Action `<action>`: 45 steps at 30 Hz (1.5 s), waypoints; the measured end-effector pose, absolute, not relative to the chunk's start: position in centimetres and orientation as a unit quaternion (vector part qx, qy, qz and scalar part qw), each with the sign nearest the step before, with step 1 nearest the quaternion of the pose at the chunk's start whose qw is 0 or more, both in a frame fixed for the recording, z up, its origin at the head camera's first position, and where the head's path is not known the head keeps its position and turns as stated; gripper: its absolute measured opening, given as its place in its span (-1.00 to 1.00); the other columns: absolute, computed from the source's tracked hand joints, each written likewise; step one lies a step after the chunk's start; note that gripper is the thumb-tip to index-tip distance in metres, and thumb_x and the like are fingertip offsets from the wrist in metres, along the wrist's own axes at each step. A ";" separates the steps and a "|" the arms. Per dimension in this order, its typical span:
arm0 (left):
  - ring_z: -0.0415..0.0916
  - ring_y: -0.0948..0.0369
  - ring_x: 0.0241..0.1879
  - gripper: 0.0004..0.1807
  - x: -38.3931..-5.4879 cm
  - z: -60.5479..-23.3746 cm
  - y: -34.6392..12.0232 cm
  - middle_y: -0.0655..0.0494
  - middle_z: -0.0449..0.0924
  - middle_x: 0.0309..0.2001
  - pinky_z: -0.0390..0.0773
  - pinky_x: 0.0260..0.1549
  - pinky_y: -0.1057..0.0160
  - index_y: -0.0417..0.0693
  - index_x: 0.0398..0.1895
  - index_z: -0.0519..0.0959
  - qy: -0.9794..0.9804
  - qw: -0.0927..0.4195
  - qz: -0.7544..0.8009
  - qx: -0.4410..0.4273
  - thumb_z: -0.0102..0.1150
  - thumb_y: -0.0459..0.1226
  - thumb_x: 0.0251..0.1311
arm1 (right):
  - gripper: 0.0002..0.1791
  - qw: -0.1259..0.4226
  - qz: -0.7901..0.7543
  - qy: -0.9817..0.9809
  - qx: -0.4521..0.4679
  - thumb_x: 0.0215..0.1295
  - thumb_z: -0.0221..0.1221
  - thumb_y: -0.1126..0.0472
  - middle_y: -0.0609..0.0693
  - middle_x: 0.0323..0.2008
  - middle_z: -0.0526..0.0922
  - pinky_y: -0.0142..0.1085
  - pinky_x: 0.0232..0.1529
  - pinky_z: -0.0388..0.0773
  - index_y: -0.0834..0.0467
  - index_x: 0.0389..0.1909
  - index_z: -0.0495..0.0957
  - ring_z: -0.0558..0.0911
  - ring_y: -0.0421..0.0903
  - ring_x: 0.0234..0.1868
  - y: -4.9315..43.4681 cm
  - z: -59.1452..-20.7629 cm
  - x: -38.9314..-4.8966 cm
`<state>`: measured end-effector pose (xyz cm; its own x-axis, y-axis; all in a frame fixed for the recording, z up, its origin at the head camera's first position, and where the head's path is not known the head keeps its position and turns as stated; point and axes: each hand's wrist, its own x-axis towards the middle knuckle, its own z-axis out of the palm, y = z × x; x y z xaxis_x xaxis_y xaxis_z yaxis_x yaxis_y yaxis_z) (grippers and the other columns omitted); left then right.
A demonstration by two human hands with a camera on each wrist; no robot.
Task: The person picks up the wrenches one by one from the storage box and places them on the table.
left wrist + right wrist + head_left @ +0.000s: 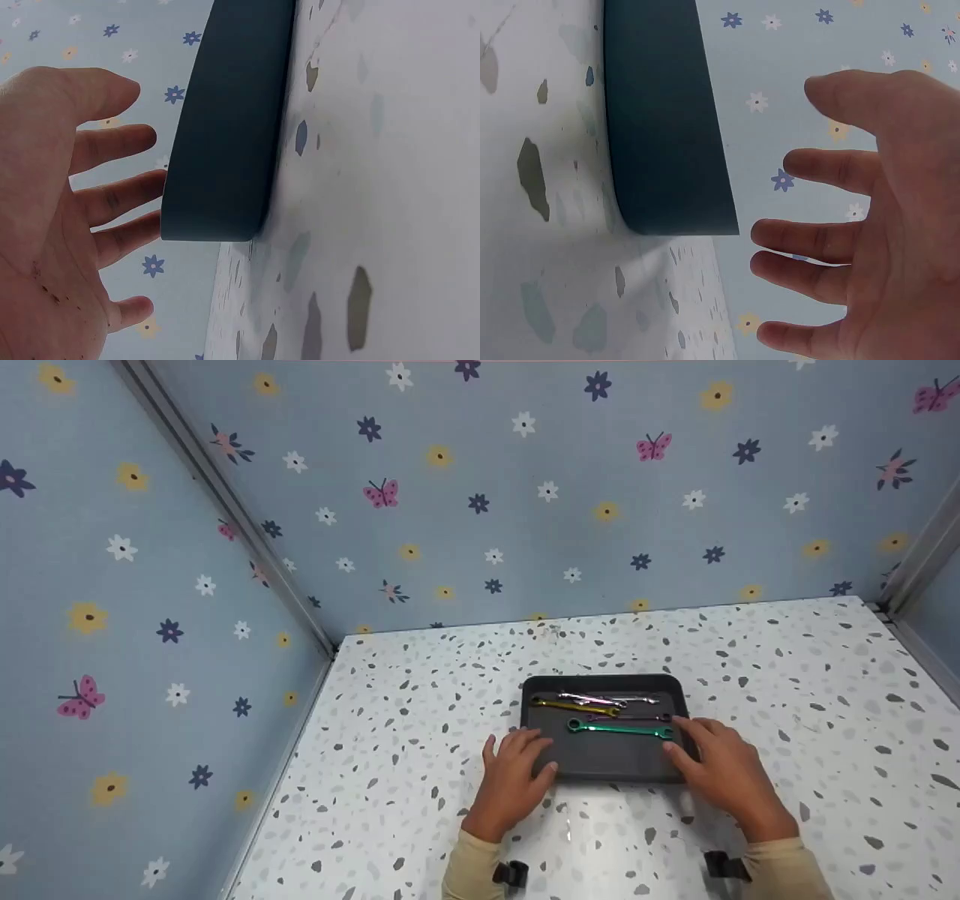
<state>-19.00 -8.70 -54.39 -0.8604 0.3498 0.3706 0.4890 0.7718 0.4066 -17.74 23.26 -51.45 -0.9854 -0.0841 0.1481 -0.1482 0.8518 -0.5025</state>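
A dark grey rectangular tray (600, 761) lies on the table with several combination wrenches in it. Closest to its front is a green wrench (626, 729), and just behind that lies a thin purple wrench (626, 718). Farther back, a gold wrench (574, 706) sits beside a pink wrench (592, 700) and a silver wrench (643, 700). My left hand (511, 776) is at the tray's left front corner, fingers spread and relaxed, fingertips right at the rim in the left wrist view. On the right side, my right hand (726, 765) has loosely extended fingers close to the tray wall (664, 135).
The tray rests on a white speckled tabletop (390, 750). Blue panels with flowers and butterflies rise behind the table (525, 532) and along its left side (150, 660). Metal frame posts (225, 502) stand at the corners.
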 end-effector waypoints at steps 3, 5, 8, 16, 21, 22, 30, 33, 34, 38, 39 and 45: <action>0.36 0.05 0.31 -0.64 -19.5 -54.5 -8.6 0.04 0.53 0.24 0.07 0.27 -0.42 0.01 0.15 0.62 -0.927 0.146 -0.264 -0.225 0.18 -0.11 0.36 | -0.37 0.065 0.271 -0.959 0.054 0.45 0.11 -0.11 0.40 0.20 0.47 0.35 0.15 0.32 0.25 0.33 0.44 0.44 0.41 0.20 23.3 -51.5 -17.9; 0.37 0.08 0.30 -0.65 -19.8 -54.6 -8.5 0.06 0.53 0.23 0.06 0.28 -0.41 0.00 0.15 0.63 -0.923 0.145 -0.280 -0.221 0.19 -0.14 0.36 | -0.40 0.065 0.275 -0.958 0.048 0.45 0.14 -0.06 0.41 0.21 0.47 0.35 0.16 0.32 0.25 0.33 0.45 0.43 0.41 0.20 23.4 -51.6 -18.0; 0.38 0.09 0.29 -0.66 -20.5 -54.8 -8.4 0.07 0.53 0.23 0.06 0.29 -0.39 -0.02 0.15 0.63 -0.917 0.139 -0.310 -0.210 0.19 -0.16 0.37 | -0.40 0.052 0.279 -0.958 0.039 0.44 0.14 -0.06 0.41 0.22 0.45 0.34 0.18 0.32 0.25 0.33 0.44 0.41 0.41 0.23 23.5 -51.8 -18.0; 0.34 0.01 0.31 -0.68 -21.9 -55.6 -9.0 -0.02 0.51 0.25 0.12 0.29 -0.31 -0.07 0.13 0.63 -0.903 0.146 -0.367 -0.172 0.20 -0.21 0.36 | -0.44 0.034 0.304 -0.951 0.040 0.44 0.16 0.01 0.41 0.24 0.44 0.32 0.21 0.32 0.25 0.32 0.46 0.40 0.41 0.25 22.9 -52.3 -18.2; 0.33 -0.01 0.32 -0.69 -22.2 -56.1 -8.9 -0.06 0.49 0.26 0.23 0.27 -0.24 -0.09 0.10 0.64 -0.896 0.154 -0.377 -0.175 0.21 -0.24 0.34 | -0.45 0.042 0.306 -0.950 0.041 0.44 0.15 0.02 0.41 0.23 0.44 0.32 0.21 0.32 0.27 0.30 0.46 0.41 0.40 0.25 22.9 -52.3 -18.2; 0.33 -0.01 0.33 -0.69 -22.2 -56.2 -8.8 -0.06 0.49 0.27 0.24 0.27 -0.24 -0.09 0.10 0.64 -0.896 0.152 -0.378 -0.178 0.21 -0.25 0.34 | -0.46 0.046 0.307 -0.950 0.040 0.44 0.16 0.03 0.41 0.23 0.45 0.32 0.21 0.33 0.27 0.29 0.47 0.41 0.40 0.24 23.0 -52.3 -18.1; 0.30 -0.01 0.35 -0.73 -22.6 -56.7 -8.7 -0.02 0.50 0.26 0.20 0.30 -0.21 -0.03 0.07 0.66 -0.907 0.154 -0.356 -0.166 0.22 -0.24 0.33 | -0.52 0.084 0.311 -0.945 0.055 0.39 0.22 0.09 0.40 0.18 0.47 0.30 0.18 0.35 0.28 0.21 0.54 0.42 0.38 0.22 21.9 -52.4 -18.1; 0.28 -0.05 0.36 -0.69 -22.9 -57.0 -8.7 -0.03 0.48 0.27 0.20 0.30 -0.23 -0.04 0.11 0.64 -0.906 0.157 -0.359 -0.161 0.22 -0.24 0.33 | -0.56 0.093 0.316 -0.942 0.067 0.38 0.24 0.13 0.36 0.16 0.50 0.27 0.19 0.36 0.28 0.18 0.55 0.44 0.34 0.20 21.4 -52.1 -18.6; 0.28 -0.06 0.37 -0.68 -23.0 -57.0 -8.7 -0.05 0.48 0.28 0.20 0.32 -0.21 -0.06 0.13 0.62 -0.903 0.155 -0.366 -0.161 0.22 -0.26 0.33 | -0.57 0.093 0.319 -0.940 0.072 0.38 0.24 0.14 0.35 0.15 0.51 0.25 0.19 0.37 0.28 0.18 0.56 0.45 0.33 0.20 21.3 -52.0 -18.9; 0.24 -0.06 0.39 -0.60 -23.2 -57.1 -8.5 -0.10 0.44 0.30 0.20 0.38 -0.09 -0.11 0.23 0.55 -0.898 0.141 -0.385 -0.161 0.21 -0.29 0.33 | -0.63 0.095 0.334 -0.933 0.093 0.39 0.23 0.18 0.27 0.10 0.56 0.20 0.17 0.41 0.26 0.14 0.57 0.51 0.25 0.16 21.1 -52.1 -19.9; 0.24 -0.05 0.40 -0.59 -23.3 -57.1 -8.5 -0.10 0.43 0.31 0.20 0.39 -0.06 -0.12 0.24 0.54 -0.897 0.136 -0.388 -0.161 0.21 -0.29 0.33 | -0.64 0.096 0.336 -0.932 0.095 0.39 0.23 0.19 0.26 0.09 0.57 0.19 0.17 0.42 0.26 0.13 0.58 0.52 0.23 0.15 21.1 -52.2 -20.1; 0.21 0.00 0.41 -0.57 -23.2 -57.2 -8.1 -0.09 0.39 0.34 0.22 0.39 0.00 -0.12 0.26 0.53 -0.900 0.125 -0.386 -0.156 0.23 -0.28 0.34 | -0.68 0.106 0.337 -0.930 0.096 0.39 0.22 0.20 0.19 0.02 0.62 0.14 0.12 0.47 0.26 0.07 0.62 0.57 0.17 0.08 21.2 -52.8 -20.6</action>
<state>-23.20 -8.08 -57.24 -0.9197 0.1849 0.3465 0.3785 0.6523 0.6567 -20.59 21.19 -52.80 -0.9591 -0.1068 0.2621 -0.2500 0.7541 -0.6073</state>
